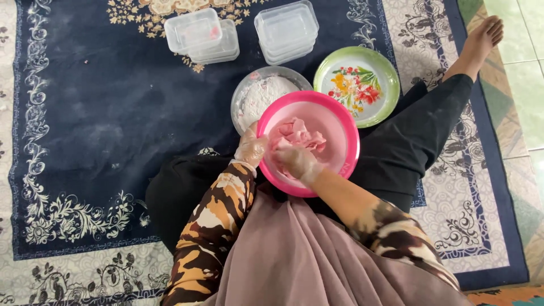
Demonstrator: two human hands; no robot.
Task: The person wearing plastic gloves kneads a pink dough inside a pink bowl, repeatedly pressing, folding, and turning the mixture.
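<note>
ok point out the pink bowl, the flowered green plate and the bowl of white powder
pink bowl (345, 122), head view, bare inner wall at right
flowered green plate (383, 72), head view, green rim at right
bowl of white powder (240, 97), head view, grey rim at left

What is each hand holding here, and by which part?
Left hand grips the pink bowl by its near-left rim. Right hand presses into the pink dough inside; a closed grip cannot be told.

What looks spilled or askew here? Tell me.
White powder smears dust the dark blue rug left of the metal bowl of flour. The left stack of clear containers sits skewed, its tubs out of line.
</note>
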